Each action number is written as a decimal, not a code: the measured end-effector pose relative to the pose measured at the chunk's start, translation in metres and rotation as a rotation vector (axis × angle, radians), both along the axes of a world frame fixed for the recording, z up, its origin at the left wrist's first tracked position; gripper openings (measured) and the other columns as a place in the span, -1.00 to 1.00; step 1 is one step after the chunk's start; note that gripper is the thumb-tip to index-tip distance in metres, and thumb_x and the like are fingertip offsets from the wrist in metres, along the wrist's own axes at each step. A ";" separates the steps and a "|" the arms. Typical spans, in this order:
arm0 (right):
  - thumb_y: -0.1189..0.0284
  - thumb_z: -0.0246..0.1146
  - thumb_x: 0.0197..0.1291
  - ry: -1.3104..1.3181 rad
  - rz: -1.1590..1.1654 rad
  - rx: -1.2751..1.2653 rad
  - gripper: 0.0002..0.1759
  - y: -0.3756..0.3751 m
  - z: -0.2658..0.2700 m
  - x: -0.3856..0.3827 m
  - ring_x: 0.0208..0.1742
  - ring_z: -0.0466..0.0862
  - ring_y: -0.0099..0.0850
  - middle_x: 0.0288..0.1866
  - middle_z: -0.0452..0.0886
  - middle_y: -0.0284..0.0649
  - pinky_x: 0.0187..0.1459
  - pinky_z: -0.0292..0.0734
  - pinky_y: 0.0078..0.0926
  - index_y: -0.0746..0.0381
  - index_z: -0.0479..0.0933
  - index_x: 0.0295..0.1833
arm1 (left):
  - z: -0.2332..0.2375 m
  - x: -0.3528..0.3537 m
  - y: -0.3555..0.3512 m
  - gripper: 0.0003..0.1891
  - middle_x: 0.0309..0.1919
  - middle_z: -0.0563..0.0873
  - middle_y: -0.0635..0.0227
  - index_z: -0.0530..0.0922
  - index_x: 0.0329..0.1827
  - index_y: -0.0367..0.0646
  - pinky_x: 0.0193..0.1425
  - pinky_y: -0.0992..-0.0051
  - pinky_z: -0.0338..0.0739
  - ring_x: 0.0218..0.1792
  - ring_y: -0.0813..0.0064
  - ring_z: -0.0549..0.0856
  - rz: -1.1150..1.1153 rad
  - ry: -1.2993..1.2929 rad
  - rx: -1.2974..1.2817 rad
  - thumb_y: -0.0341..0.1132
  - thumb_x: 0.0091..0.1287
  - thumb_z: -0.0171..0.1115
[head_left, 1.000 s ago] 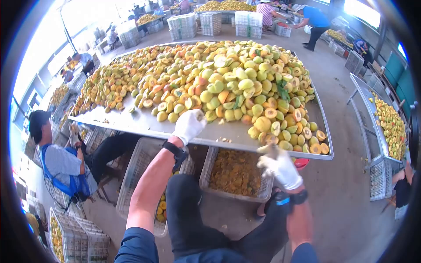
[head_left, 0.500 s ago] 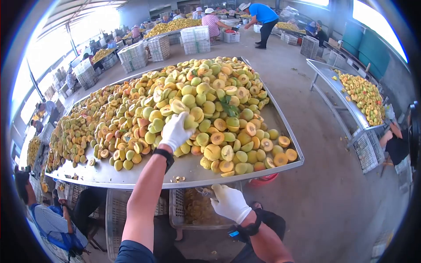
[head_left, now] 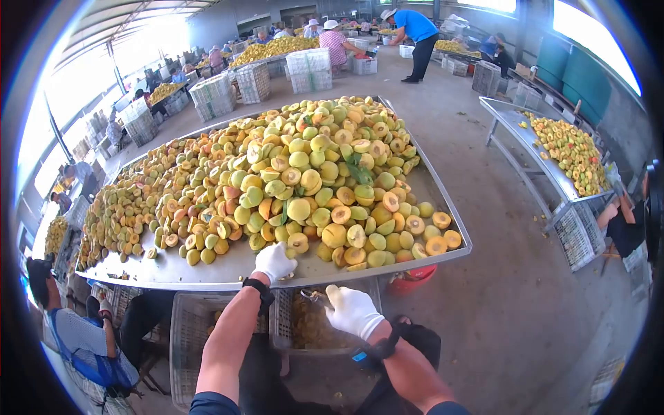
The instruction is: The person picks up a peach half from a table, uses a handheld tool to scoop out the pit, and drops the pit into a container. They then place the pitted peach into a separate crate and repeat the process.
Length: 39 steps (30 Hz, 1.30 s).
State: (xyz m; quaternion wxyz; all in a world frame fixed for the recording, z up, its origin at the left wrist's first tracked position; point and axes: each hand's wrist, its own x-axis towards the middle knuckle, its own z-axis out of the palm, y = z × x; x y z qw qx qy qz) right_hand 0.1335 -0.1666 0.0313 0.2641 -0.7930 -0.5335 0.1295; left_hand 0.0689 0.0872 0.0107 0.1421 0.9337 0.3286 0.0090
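Observation:
My left hand (head_left: 275, 263), in a white glove, is low at the table's near edge. Its fingers are closed on a halved yellow peach (head_left: 297, 242), cut face up, just in front of the pile. My right hand (head_left: 351, 311), also gloved, grips a small metal hand tool (head_left: 315, 297) beyond the table edge; its working end is too small to make out. A large heap of whole and halved yellow peaches (head_left: 304, 159) with some green leaves (head_left: 360, 171) covers much of the metal table (head_left: 173, 271). Below my right hand, a plastic crate (head_left: 282, 318) holds yellowish pieces.
Another crate (head_left: 181, 346) stands to the left, by a seated person (head_left: 97, 339). A red bucket (head_left: 413, 278) sits under the table's right side. A second fruit table (head_left: 515, 128) is at right. Stacked white crates (head_left: 309, 69) and a standing person in blue (head_left: 417, 31) are farther back.
My left hand has come down from the middle of the heap to the table's near edge, with a halved peach at its fingers. My right hand has shifted slightly left, still gripping the tool.

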 end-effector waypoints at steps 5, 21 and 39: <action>0.34 0.22 0.18 0.025 -0.061 -0.013 -0.74 0.005 -0.001 -0.001 -0.25 0.70 0.15 -0.35 0.67 0.16 -0.15 0.59 0.10 0.30 0.50 -0.11 | 0.017 -0.027 -0.011 -0.63 -0.26 0.73 0.23 0.60 0.04 -0.17 -0.22 0.36 0.69 -0.30 0.32 0.75 0.368 -0.783 -1.265 -0.16 0.25 0.27; 0.32 0.35 0.22 0.332 -0.270 0.389 -0.68 0.049 -0.016 -0.023 -0.22 0.66 0.22 -0.34 0.65 0.19 -0.20 0.58 0.04 0.28 0.48 -0.05 | -0.013 -0.039 -0.063 -0.57 -0.04 0.67 0.04 0.51 0.07 -0.37 0.19 0.16 0.61 -0.05 0.17 0.69 0.305 -1.213 -1.975 -0.35 0.18 -0.09; 0.37 0.38 0.21 0.723 -0.293 0.355 -0.72 0.045 -0.013 -0.005 -0.27 0.65 -0.37 -0.30 0.68 -0.14 -0.12 0.56 -0.39 0.33 0.60 -0.07 | 0.017 -0.057 -0.069 -0.55 -0.12 0.69 0.39 0.50 0.28 -0.22 -0.15 0.58 0.59 -0.15 0.64 0.65 -0.098 -0.696 -1.418 -0.05 0.54 0.12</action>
